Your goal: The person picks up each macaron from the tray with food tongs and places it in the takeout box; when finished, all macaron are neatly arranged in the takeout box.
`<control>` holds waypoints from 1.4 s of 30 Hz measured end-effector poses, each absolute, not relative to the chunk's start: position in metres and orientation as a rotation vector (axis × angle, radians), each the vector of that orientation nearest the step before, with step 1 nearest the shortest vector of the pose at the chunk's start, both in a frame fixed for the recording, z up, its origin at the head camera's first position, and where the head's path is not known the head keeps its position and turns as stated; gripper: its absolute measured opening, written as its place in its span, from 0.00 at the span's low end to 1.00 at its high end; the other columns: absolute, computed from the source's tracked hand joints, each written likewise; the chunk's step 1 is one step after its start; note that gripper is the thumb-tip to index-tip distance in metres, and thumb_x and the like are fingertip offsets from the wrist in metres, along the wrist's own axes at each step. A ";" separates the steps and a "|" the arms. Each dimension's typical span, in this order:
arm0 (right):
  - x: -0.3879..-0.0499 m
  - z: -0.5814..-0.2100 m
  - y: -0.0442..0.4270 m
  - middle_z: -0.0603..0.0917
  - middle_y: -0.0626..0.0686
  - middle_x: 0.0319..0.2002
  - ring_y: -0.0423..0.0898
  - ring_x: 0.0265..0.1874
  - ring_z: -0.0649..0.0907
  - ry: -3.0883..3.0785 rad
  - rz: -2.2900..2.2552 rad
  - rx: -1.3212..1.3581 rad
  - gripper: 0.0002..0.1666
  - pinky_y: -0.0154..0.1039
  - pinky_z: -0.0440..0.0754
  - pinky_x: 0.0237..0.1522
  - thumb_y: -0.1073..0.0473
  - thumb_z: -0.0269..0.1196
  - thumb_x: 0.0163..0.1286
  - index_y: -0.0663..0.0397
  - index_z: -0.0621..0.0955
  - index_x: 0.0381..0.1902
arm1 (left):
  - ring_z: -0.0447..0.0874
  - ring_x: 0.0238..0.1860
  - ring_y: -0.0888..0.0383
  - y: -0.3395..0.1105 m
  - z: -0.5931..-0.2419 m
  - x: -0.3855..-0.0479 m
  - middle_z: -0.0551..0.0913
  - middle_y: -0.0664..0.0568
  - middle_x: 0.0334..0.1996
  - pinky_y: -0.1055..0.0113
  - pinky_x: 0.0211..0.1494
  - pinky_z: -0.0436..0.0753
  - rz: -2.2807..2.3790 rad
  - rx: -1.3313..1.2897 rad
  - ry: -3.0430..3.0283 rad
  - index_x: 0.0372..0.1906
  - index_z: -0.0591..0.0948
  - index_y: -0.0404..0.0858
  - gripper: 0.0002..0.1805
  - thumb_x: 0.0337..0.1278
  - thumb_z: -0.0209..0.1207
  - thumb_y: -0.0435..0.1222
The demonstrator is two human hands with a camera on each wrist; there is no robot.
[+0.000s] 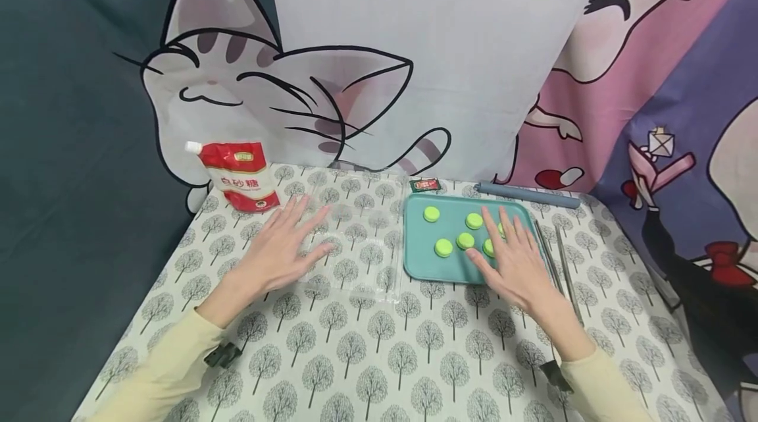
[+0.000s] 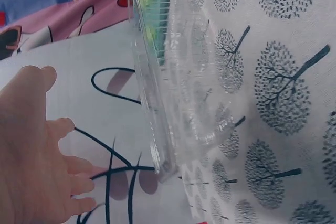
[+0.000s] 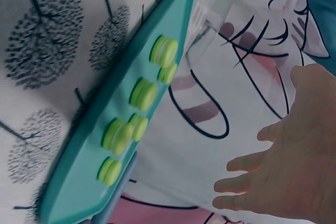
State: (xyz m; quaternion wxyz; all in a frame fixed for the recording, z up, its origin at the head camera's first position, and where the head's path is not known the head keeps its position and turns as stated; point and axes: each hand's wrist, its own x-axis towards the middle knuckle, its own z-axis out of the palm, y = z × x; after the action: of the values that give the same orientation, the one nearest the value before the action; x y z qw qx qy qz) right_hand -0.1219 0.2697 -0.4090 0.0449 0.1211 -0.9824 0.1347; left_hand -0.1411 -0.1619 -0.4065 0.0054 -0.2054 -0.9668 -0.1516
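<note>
In the head view my left hand [image 1: 283, 247], fingers spread and straight, is over the left side of a clear plastic container [image 1: 387, 280]. The container also shows in the left wrist view, its ridged wall [image 2: 152, 114] beside the hand. My right hand [image 1: 516, 261] is spread over the right part of a teal tray [image 1: 423, 270]. Several bright green macarons [image 1: 431, 214] lie on that tray, some partly covered by the hand. In the right wrist view the macarons [image 3: 143, 94] stand apart from the fingers. Neither hand holds anything.
A red and white sugar pouch [image 1: 239, 175] with a white cap stands at the back left. Behind the tray are a small packet [image 1: 425, 185] and a grey-blue rod [image 1: 527, 195]. Thin metal sticks [image 1: 567, 270] lie right of the tray. Printed cloth hangs behind the table.
</note>
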 end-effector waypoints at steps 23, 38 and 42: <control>-0.092 -0.427 0.340 0.52 0.80 0.75 0.86 0.65 0.62 -2.978 0.527 0.071 0.48 0.86 0.59 0.58 0.38 0.48 0.79 0.48 0.41 0.83 | 0.49 0.80 0.34 -0.201 -0.442 -0.132 0.48 0.40 0.82 0.29 0.78 0.53 -0.858 -0.317 -2.993 0.83 0.47 0.56 0.39 0.75 0.42 0.61; -0.069 -0.448 0.376 0.57 0.82 0.71 0.84 0.63 0.64 -3.034 0.535 -0.078 0.49 0.84 0.64 0.54 0.38 0.48 0.80 0.53 0.41 0.83 | 0.52 0.78 0.30 -0.207 -0.470 -0.129 0.56 0.34 0.79 0.29 0.78 0.52 -1.093 -0.212 -2.967 0.83 0.43 0.50 0.42 0.76 0.49 0.53; -0.064 -0.455 0.384 0.58 0.86 0.67 0.87 0.58 0.66 -3.116 0.530 -0.109 0.52 0.85 0.67 0.50 0.37 0.50 0.79 0.57 0.39 0.82 | 0.55 0.77 0.30 -0.204 -0.472 -0.127 0.56 0.32 0.78 0.31 0.78 0.54 -1.134 -0.167 -2.960 0.82 0.47 0.41 0.41 0.76 0.51 0.49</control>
State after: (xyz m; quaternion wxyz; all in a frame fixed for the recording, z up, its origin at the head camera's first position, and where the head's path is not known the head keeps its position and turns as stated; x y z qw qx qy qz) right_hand -0.0644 0.3838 -0.4549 -0.0103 -0.0345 -0.9852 0.1674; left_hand -0.1270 -0.2045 -0.4722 -0.0161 -0.0527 -0.9324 -0.3572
